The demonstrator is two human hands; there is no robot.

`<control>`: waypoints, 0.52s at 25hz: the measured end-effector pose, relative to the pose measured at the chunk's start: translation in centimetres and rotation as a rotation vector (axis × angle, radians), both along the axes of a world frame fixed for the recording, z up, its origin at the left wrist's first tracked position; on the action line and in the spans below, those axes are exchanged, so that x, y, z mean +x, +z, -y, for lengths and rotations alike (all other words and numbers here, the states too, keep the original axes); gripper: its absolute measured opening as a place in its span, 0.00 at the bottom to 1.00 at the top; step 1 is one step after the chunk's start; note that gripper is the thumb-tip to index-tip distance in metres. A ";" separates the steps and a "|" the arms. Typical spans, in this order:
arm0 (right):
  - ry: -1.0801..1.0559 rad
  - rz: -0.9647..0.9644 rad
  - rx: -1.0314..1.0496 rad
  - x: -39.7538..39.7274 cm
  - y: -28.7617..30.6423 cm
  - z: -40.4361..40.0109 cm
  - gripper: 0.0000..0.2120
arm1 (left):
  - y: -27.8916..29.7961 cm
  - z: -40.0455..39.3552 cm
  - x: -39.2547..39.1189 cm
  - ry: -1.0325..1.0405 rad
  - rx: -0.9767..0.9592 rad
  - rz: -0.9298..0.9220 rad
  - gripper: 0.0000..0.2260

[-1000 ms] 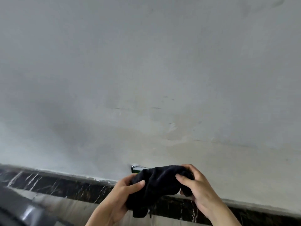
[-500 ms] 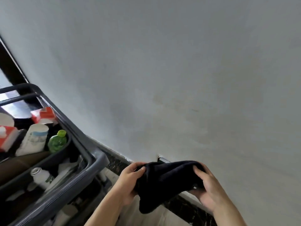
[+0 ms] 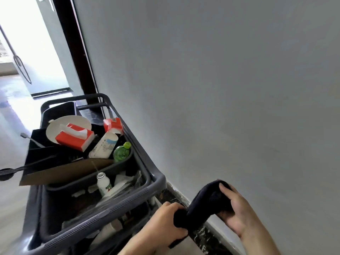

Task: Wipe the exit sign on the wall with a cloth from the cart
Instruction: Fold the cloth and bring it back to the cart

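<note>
Gripping a dark cloth bunched between left hand and right hand, fingers closed around it, beside the cart. Exit sign unseen; finding it likely comes next.

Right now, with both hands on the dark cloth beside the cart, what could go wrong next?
The exit sign is not in view, so whether it got wiped can't be confirmed here. The dark cloth is bunched between the left hand and right hand; a loose end could drag on the black marble baseboard. The cart is crowded, so dropping the cloth in might topple the green bottle.
</note>
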State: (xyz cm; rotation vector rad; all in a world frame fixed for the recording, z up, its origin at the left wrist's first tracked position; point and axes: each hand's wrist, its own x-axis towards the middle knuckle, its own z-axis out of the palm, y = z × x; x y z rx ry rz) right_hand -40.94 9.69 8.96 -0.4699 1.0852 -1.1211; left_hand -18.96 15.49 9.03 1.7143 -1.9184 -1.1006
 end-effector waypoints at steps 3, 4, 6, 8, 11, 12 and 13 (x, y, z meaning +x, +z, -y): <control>0.107 -0.044 -0.058 3.5 1.5 2.8 0.17 | 1.8 0.6 4.6 0.171 -0.081 -0.091 0.14; 0.137 -0.060 -0.071 4.6 2.0 3.8 0.17 | 2.2 0.9 6.3 0.242 -0.082 -0.144 0.12; 0.194 -0.085 -0.088 7.0 2.5 6.0 0.15 | 2.9 1.7 9.3 0.375 -0.033 -0.340 0.11; 0.240 -0.115 -0.100 9.7 2.8 8.3 0.11 | 3.1 3.0 12.5 0.468 0.034 -0.589 0.10; 0.279 -0.201 -0.117 13.9 3.0 11.4 0.08 | 2.4 5.6 17.1 0.573 0.111 -0.831 0.17; 0.281 -0.226 -0.120 15.0 3.0 12.3 0.08 | 1.9 6.4 18.2 0.584 0.150 -0.909 0.19; 0.274 -0.245 -0.122 16.0 2.8 13.1 0.07 | 1.3 7.2 19.1 0.592 0.188 -0.991 0.18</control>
